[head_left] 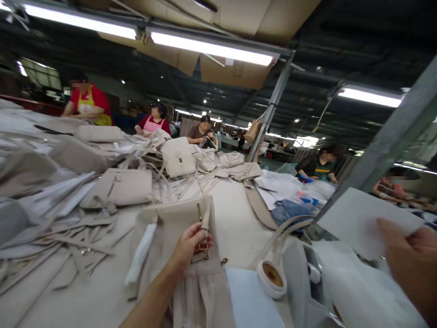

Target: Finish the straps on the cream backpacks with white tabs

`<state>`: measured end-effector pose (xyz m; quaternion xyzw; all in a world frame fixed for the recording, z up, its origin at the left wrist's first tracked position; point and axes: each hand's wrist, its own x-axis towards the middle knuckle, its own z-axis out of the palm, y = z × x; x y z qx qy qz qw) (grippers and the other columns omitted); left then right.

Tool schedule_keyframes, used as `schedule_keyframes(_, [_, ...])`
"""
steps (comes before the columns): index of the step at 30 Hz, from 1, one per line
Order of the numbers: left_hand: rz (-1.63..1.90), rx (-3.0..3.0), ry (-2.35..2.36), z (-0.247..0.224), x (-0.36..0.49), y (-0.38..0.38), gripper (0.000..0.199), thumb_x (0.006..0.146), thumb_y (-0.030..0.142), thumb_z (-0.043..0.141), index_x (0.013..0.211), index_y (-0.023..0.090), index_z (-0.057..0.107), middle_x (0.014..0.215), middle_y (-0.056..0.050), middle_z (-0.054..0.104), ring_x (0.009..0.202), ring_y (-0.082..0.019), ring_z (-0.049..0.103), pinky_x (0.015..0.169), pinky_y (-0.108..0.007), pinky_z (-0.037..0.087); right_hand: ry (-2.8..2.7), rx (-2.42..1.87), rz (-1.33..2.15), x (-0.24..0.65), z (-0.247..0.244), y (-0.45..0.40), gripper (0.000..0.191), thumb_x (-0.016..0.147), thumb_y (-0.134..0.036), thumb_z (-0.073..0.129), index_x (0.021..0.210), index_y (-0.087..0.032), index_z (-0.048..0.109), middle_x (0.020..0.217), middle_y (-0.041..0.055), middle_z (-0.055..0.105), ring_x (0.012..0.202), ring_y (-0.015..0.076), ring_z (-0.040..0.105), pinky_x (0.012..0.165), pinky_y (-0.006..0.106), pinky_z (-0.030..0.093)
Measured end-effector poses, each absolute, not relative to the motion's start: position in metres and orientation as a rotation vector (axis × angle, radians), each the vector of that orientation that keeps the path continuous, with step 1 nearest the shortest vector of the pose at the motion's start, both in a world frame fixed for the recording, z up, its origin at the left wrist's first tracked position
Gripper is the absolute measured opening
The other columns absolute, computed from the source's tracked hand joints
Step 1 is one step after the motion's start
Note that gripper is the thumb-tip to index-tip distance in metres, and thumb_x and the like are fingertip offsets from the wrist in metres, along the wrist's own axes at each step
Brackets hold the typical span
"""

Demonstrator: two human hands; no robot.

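Observation:
My left hand (194, 243) is closed on a narrow beige strap (205, 218) with a small metal buckle, over a beige bag (174, 218) lying on the table. At the right edge my right hand (406, 255), blurred, holds a white sheet (365, 223) between thumb and fingers. Beside the bag lies a pale blue-white sheet (254, 296), with a round white tub (272, 279) holding something brown at its corner. A grey-white holder (300, 278) stands right of the tub.
Beige bags (119, 187) and loose straps (85, 250) cover the table's left and far parts. Clear plastic and blue cloth (293, 213) lie at the right, near a metal post (385, 123). Several people (155, 120) sit or stand beyond, under strip lights.

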<state>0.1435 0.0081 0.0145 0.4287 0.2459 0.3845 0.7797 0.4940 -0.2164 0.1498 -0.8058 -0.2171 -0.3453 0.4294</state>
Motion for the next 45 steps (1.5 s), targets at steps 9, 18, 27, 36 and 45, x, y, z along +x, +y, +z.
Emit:
schedule_keyframes(9, [0.827,0.917,0.568,0.027,0.126,0.001,0.043,0.062,0.049,0.076,0.081,0.018,0.054,0.065,-0.002,0.067,0.051,-0.012,0.061,0.056,-0.025,0.048,-1.145,-1.926,0.140,0.339,0.086,-0.121,0.025,0.067,-0.049,0.059,0.073,-0.025,0.059,0.064,0.0023,0.064,0.060,0.0214,0.057,0.055,0.031,0.042])
schedule_keyframes(18, [0.812,0.877,0.522,0.030,0.128,-0.005,0.047,0.056,0.044,0.078,0.084,0.019,0.051,0.068,-0.002,0.069,0.053,-0.014,0.064,0.056,-0.026,0.050,-1.070,-1.686,0.517,0.283,0.049,-0.055,0.031,0.068,-0.051,0.057,0.060,-0.020,0.056,0.054,-0.0027,0.053,0.051,0.0137,0.044,0.047,0.026,0.033])
schedule_keyframes(27, [0.892,1.126,0.715,0.020,0.136,-0.001,0.028,0.064,0.034,0.066,0.081,0.022,0.047,0.053,0.003,0.063,0.032,-0.011,0.051,0.034,-0.020,0.036,-0.722,-1.288,1.004,0.259,0.035,-0.023,0.048,0.059,-0.060,0.074,0.074,-0.016,0.062,0.052,-0.0024,0.060,0.043,0.0128,0.050,0.041,0.023,0.035])
schedule_keyframes(36, [0.976,1.522,0.895,0.023,0.129,-0.002,0.019,0.074,0.033,0.057,0.062,0.021,0.048,0.050,0.004,0.053,0.044,-0.012,0.052,0.041,-0.021,0.035,-0.802,-1.099,1.095,0.254,0.039,-0.026,0.042,0.057,-0.037,0.086,0.088,-0.014,0.068,0.073,0.0040,0.074,0.062,0.0182,0.065,0.057,0.027,0.050])
schedule_keyframes(45, [1.126,1.107,0.915,0.025,0.107,0.024,0.050,0.071,0.069,0.055,0.074,0.019,0.054,0.058,0.001,0.057,0.048,-0.013,0.052,0.045,-0.023,0.036,-0.692,-0.960,1.208,0.253,0.036,-0.023,0.045,0.054,-0.035,0.088,0.088,-0.014,0.068,0.068,0.0027,0.074,0.056,0.0172,0.066,0.056,0.028,0.053])
